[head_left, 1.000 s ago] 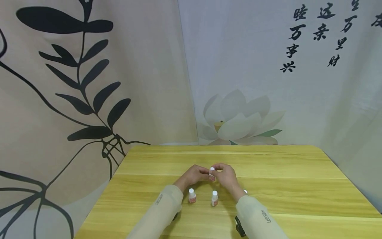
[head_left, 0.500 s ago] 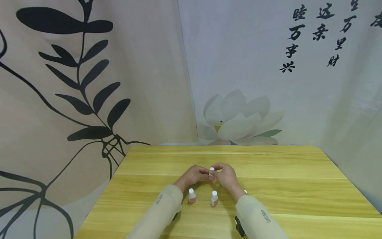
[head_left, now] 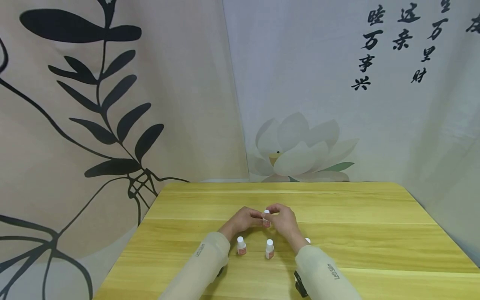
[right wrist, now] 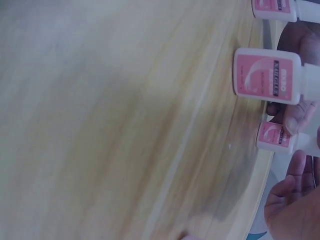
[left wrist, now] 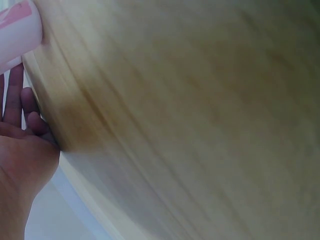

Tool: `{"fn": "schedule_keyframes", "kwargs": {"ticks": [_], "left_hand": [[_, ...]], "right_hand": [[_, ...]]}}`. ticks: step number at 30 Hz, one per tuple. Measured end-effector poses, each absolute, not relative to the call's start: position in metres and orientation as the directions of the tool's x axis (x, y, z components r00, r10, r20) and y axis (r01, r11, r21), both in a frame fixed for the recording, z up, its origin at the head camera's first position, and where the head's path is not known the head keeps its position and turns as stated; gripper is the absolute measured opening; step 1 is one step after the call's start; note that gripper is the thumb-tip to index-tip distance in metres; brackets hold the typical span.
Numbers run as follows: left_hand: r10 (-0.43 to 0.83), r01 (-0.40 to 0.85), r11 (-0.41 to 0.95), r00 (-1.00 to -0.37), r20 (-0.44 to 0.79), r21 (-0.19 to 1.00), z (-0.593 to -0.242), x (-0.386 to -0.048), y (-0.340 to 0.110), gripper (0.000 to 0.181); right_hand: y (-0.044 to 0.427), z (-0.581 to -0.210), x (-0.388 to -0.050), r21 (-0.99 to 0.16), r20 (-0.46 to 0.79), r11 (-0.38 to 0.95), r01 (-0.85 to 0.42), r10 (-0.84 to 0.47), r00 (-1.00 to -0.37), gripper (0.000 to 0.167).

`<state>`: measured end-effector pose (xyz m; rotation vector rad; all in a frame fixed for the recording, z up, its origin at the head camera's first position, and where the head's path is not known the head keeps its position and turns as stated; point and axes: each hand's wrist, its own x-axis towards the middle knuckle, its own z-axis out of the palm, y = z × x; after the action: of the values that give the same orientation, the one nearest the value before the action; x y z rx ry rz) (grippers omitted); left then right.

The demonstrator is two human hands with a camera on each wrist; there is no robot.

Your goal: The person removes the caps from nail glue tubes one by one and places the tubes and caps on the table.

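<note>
Both hands meet at a small white nail glue bottle (head_left: 266,223) with a pink label, upright on the table. My left hand (head_left: 243,219) pinches its body from the left. From the right, my right hand (head_left: 284,221) has thumb and fingers around its white cap. In the right wrist view, a left fingertip lies against the held bottle's label (right wrist: 272,134), near my right hand (right wrist: 295,210). My left hand (left wrist: 25,150) shows only partly at the left wrist view's edge; a pink-labelled bottle (left wrist: 20,30) stands nearer that camera.
Two more nail glue bottles stand nearer me, one left (head_left: 241,246) and one in the middle (head_left: 269,249). Another white cap (head_left: 308,240) peeks out behind my right wrist. The wooden table (head_left: 356,233) ends at a printed cloth backdrop (head_left: 195,104).
My right fingers have shifted very slightly at the cap. My left hand and the standing bottles stay where they were.
</note>
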<state>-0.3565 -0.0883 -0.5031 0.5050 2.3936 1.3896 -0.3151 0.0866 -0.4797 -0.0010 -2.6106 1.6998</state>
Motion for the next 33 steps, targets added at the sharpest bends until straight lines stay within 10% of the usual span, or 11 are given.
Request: {"fn": "schedule_keyframes", "kwargs": {"ticks": [33], "left_hand": [[0.468, 0.133, 0.443, -0.878, -0.102, 0.887, -0.5007, -0.3550, -0.0877, 0.018]], "right_hand": [[0.0893, -0.4758, -0.3131, -0.912, 0.005, 0.410, 0.000, 0.012, -1.000, 0.017]]}}
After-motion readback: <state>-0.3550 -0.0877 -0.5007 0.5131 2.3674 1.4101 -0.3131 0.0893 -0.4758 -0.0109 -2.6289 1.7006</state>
